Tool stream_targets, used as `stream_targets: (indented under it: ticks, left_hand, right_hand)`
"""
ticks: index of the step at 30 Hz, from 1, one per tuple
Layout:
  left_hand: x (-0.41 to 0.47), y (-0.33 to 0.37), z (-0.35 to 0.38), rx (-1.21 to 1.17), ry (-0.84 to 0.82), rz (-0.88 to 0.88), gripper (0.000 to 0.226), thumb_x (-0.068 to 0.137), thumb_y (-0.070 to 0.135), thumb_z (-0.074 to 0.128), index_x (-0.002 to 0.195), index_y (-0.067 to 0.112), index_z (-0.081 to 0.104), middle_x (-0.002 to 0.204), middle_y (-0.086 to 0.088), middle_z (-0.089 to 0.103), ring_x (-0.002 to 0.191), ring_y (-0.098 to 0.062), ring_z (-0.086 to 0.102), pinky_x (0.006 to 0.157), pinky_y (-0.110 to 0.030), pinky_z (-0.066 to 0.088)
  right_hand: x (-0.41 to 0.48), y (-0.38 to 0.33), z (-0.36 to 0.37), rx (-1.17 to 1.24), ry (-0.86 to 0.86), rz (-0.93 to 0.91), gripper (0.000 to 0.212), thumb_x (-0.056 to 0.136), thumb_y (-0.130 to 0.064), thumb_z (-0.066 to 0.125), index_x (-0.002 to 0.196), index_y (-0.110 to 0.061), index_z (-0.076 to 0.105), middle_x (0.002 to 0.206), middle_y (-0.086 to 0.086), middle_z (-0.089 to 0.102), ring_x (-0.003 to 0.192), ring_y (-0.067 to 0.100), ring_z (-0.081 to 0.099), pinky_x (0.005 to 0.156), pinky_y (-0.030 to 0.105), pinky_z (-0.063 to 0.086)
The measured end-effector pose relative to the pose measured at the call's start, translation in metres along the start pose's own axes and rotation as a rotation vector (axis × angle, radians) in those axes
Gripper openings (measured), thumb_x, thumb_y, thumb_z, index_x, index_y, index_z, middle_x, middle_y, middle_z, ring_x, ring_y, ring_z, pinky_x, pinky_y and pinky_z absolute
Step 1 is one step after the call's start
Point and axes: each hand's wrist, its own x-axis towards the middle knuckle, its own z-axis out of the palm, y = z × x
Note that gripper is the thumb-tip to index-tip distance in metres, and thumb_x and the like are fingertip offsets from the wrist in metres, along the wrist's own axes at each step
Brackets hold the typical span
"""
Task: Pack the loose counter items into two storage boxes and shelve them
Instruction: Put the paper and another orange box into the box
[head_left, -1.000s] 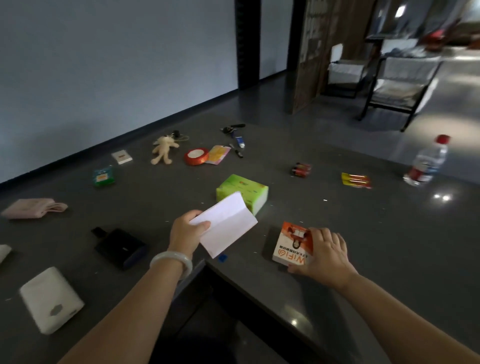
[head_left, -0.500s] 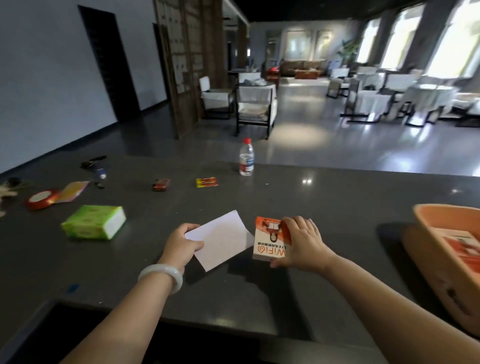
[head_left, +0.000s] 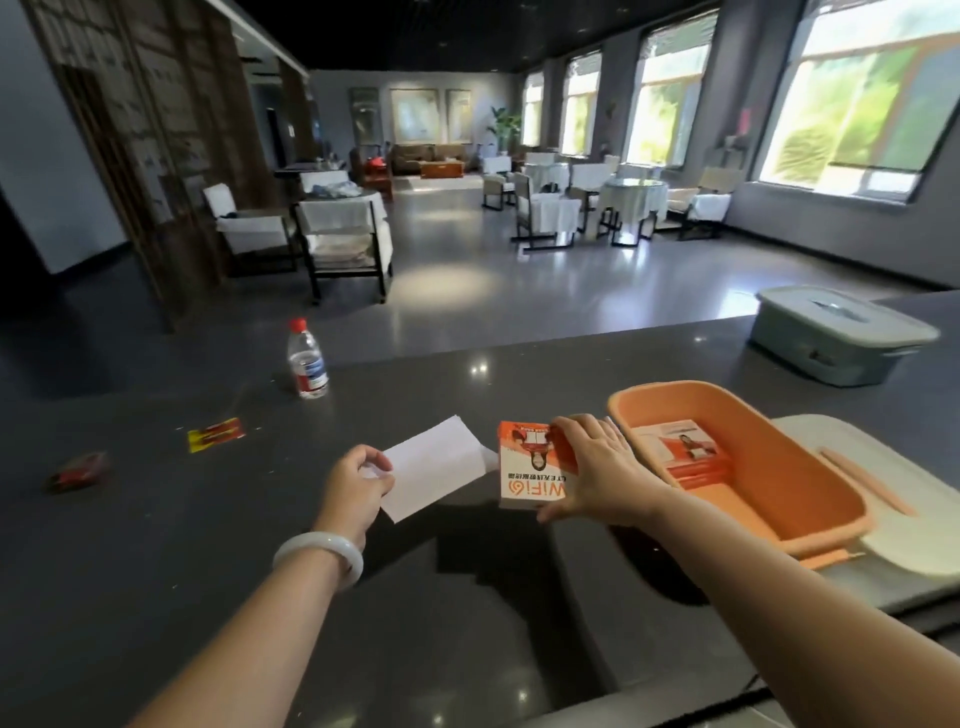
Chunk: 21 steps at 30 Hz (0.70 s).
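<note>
Since the orange-and-white carton (head_left: 530, 480) appears light and stiff, grip it across its side edges, as the right hand (head_left: 597, 467) does above the counter (head_left: 156, 545). The orange storage box (head_left: 779, 457) lies at its 3 o'clock. At 9 o'clock, the left hand (head_left: 358, 483) pinches limp white paper (head_left: 436, 467).

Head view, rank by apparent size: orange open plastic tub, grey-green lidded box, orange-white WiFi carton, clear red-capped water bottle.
1. Orange open plastic tub.
2. Grey-green lidded box, farther back.
3. Orange-white WiFi carton, partly under the right hand.
4. Clear red-capped water bottle, farther back, so true size unsure.
</note>
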Motion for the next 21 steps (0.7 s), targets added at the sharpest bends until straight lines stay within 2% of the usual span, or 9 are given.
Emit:
stream_targets:
  ticks: [5, 10, 13, 15, 19, 21]
  left_hand:
    - [0.024, 0.027, 0.056, -0.067, -0.062, 0.047, 0.019, 0.097, -0.001, 0.049, 0.1, 0.007, 0.065, 0.106, 0.001, 0.054, 0.102, -0.013, 0.046, 0.086, -0.029, 0.036]
    - [0.034, 0.041, 0.105, -0.102, -0.076, 0.065, 0.026, 0.095, -0.006, 0.044, 0.1, 0.008, 0.066, 0.108, -0.003, 0.06, 0.081, -0.003, 0.05, 0.066, -0.018, 0.038]
    - [0.038, 0.057, 0.134, -0.114, -0.077, 0.068, 0.027, 0.093, -0.007, 0.045, 0.098, 0.009, 0.066, 0.104, -0.002, 0.061, 0.077, -0.007, 0.051, 0.066, -0.023, 0.044]
    - [0.037, 0.067, 0.151, -0.103, -0.075, 0.06, 0.028, 0.092, -0.007, 0.045, 0.096, 0.011, 0.066, 0.102, -0.003, 0.062, 0.073, -0.012, 0.048, 0.072, -0.032, 0.048]
    - [0.034, 0.082, 0.183, -0.08, -0.052, 0.063, 0.029, 0.092, -0.006, 0.047, 0.096, 0.013, 0.068, 0.104, -0.002, 0.062, 0.084, -0.016, 0.051, 0.073, -0.028, 0.042]
    - [0.028, 0.089, 0.198, -0.079, -0.026, 0.047, 0.03, 0.09, -0.007, 0.046, 0.094, 0.014, 0.068, 0.104, -0.003, 0.064, 0.084, -0.017, 0.049, 0.079, -0.035, 0.045]
  right_hand:
    - [0.002, 0.05, -0.03, -0.003, 0.051, 0.117, 0.114, 0.058, -0.066, 0.077, 0.148, -0.023, 0.022, 0.149, -0.001, 0.028, 0.143, 0.023, 0.02, 0.121, 0.047, 0.01]
    - [-0.003, 0.106, -0.051, -0.002, 0.06, 0.184, 0.112, 0.058, -0.068, 0.077, 0.147, -0.026, 0.021, 0.149, -0.003, 0.028, 0.141, 0.023, 0.022, 0.119, 0.049, 0.015]
    - [-0.003, 0.139, -0.063, 0.013, 0.067, 0.197, 0.11, 0.06, -0.068, 0.076, 0.146, -0.028, 0.021, 0.148, -0.004, 0.029, 0.139, 0.02, 0.025, 0.118, 0.048, 0.019]
    - [-0.002, 0.162, -0.068, 0.021, 0.049, 0.199, 0.109, 0.06, -0.066, 0.078, 0.146, -0.029, 0.022, 0.148, -0.005, 0.029, 0.138, 0.019, 0.025, 0.118, 0.046, 0.021]
    - [0.004, 0.211, -0.072, 0.052, 0.012, 0.139, 0.11, 0.059, -0.064, 0.079, 0.147, -0.027, 0.024, 0.146, -0.004, 0.031, 0.139, 0.019, 0.025, 0.12, 0.046, 0.013]
    - [0.009, 0.233, -0.073, 0.049, -0.011, 0.088, 0.111, 0.059, -0.064, 0.079, 0.147, -0.025, 0.025, 0.145, -0.003, 0.033, 0.138, 0.02, 0.025, 0.12, 0.046, 0.013]
